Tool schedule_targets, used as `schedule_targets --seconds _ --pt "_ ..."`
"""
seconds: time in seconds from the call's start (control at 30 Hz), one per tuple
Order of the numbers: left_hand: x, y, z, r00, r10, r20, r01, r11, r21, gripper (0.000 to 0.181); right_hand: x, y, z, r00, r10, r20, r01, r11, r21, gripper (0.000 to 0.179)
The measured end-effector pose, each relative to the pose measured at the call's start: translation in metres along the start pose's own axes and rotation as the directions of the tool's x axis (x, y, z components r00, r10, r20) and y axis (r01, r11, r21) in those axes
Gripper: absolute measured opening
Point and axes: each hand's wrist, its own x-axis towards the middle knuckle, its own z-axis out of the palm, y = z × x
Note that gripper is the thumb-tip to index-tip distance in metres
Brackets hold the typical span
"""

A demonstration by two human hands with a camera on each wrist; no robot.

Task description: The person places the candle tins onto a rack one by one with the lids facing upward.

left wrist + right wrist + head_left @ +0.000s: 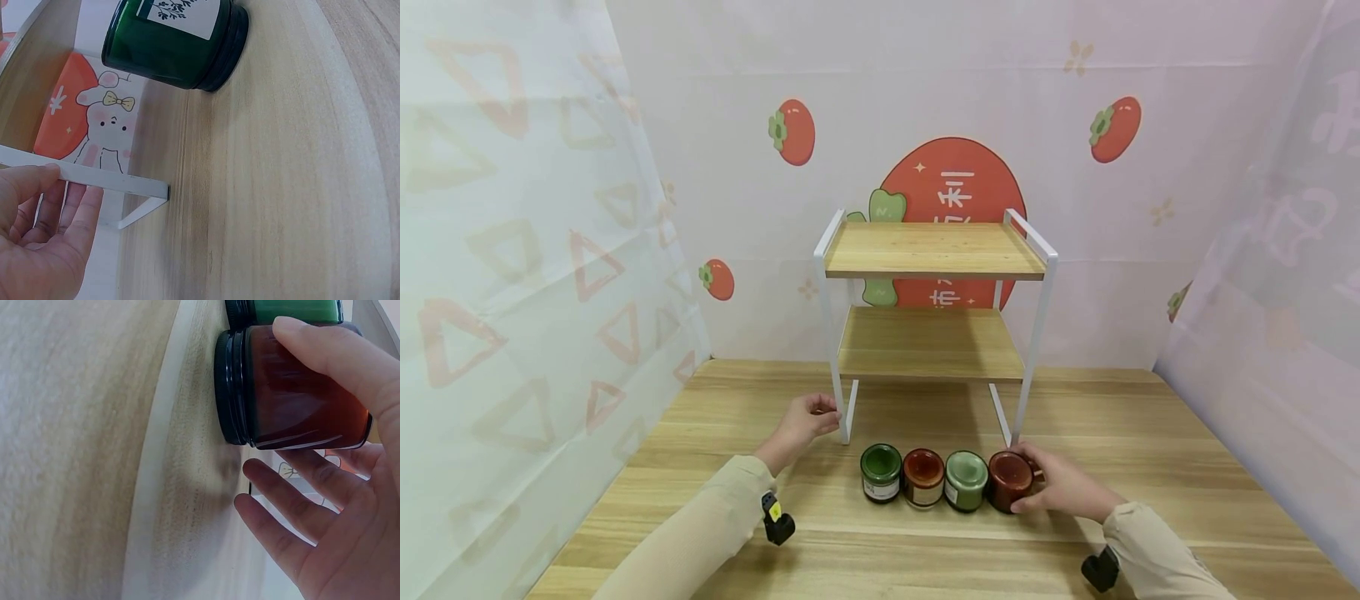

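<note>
My left hand (805, 423) is at the white metal front left leg (119, 178) of a two-tier shelf, its thumb on one side and fingertips on the other, pinching it. On the table in front of the shelf, several glass jars stand in a row, dark lids down. They are a green jar (881, 472) with a white label, an orange-brown jar (923, 477), a pale green jar (966, 480) and a dark red jar (1010, 481) at the right end. Around that dark red jar, my right hand (1051, 483) has its thumb on the near side and fingers on the far side, gripping it.
The shelf has a wooden top board (932, 250) and a lower board (931, 342) between white metal frames. It stands on a wood-grain table (1150, 450). Printed cloth (700, 150) hangs behind and along both sides.
</note>
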Motion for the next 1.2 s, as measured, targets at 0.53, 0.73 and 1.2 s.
schedule_targets --seconds 0.53,0.73,1.2 --pt "0.0002 0.0001 -0.0005 1.0 -0.012 -0.004 0.012 1.0 0.003 0.014 0.0008 -0.0014 0.0009 1.0 0.027 -0.01 -0.027 0.998 -0.052 0.079" --pt "-0.0005 -0.0004 -0.0003 1.0 -0.005 0.011 0.005 1.0 0.008 0.015 0.0014 -0.0022 0.0002 1.0 0.031 0.003 -0.031 0.998 -0.047 0.077" --pt "0.0032 -0.0029 -0.0008 1.0 -0.002 0.001 0.002 1.0 -0.006 0.014 0.0018 -0.007 -0.0017 0.999 0.027 0.021 -0.027 0.999 -0.025 0.077"
